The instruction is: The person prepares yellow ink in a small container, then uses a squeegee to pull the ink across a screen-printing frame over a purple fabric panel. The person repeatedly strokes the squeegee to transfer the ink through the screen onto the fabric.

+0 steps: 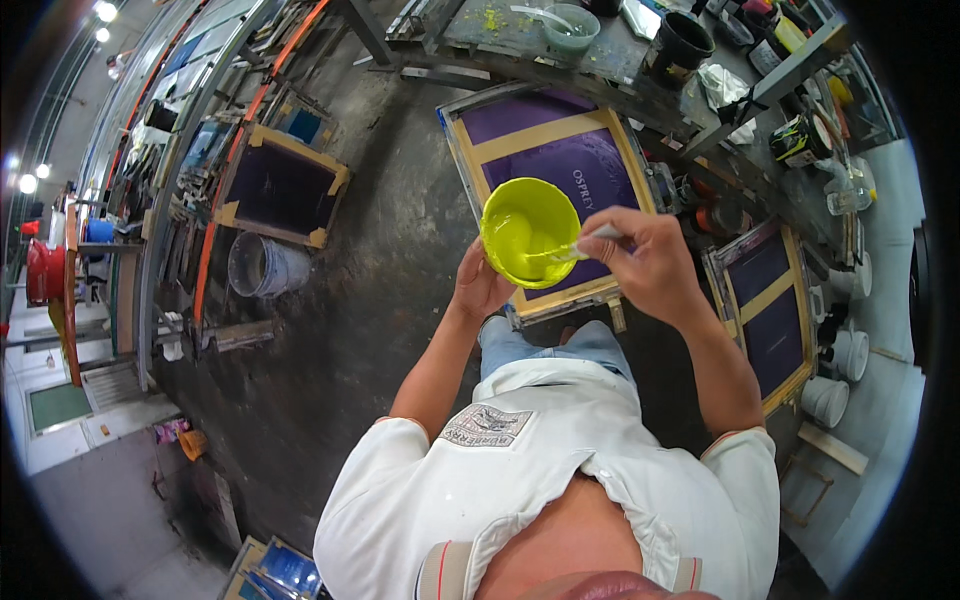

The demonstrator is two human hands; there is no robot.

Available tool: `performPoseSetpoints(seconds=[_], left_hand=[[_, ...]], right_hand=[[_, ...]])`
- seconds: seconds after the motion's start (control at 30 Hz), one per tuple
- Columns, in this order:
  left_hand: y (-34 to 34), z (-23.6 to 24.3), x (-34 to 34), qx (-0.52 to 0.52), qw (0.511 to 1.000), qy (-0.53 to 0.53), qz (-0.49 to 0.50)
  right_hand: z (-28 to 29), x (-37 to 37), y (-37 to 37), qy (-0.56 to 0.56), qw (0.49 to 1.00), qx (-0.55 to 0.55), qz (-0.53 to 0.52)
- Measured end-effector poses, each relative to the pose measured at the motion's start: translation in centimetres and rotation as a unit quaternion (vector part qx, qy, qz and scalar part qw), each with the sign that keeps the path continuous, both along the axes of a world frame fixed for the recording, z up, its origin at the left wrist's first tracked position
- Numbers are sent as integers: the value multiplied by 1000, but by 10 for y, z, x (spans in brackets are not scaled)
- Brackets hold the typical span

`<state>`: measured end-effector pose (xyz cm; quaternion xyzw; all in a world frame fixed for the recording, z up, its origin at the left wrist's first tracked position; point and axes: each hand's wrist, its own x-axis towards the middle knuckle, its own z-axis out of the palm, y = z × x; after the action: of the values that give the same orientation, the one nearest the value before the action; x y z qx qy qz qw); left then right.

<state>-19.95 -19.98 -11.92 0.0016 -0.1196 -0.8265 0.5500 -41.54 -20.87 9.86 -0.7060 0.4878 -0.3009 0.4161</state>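
A round tub (494,243) of bright yellow-green ink (524,228) is held up in front of me. My left hand (480,285) grips its left side near the bottom, with part of the fingers hidden behind it. In my right hand (647,260) is a pale stirring stick (599,241), pinched between thumb and fingers at the tub's right rim. Its ink-coated end reaches down into the thick ink. Just beyond and below the tub, a wood-framed printing screen (560,150) with purple mesh and tan tape leans against the workbench.
The workbench (480,45) along the far side carries a clear bowl (571,28) and a black bucket (679,48). To the right another purple screen (768,300) stands near several white buckets (850,350). At left are a taped screen (282,187), a greyish bucket (268,264) and metal racks (182,150).
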Motion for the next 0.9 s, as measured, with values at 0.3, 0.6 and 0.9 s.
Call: performPoseSetpoints(seconds=[0.3, 0.6, 0.9], left_hand=[[48, 0, -73, -33, 998, 25, 49], [59, 25, -98, -45, 973, -134, 180], [55, 36, -127, -35, 991, 64, 112]], right_hand=[[4, -68, -30, 69, 953, -257, 143], [-65, -111, -9, -253, 925, 283, -14], [12, -126, -16, -281, 959, 18, -14]])
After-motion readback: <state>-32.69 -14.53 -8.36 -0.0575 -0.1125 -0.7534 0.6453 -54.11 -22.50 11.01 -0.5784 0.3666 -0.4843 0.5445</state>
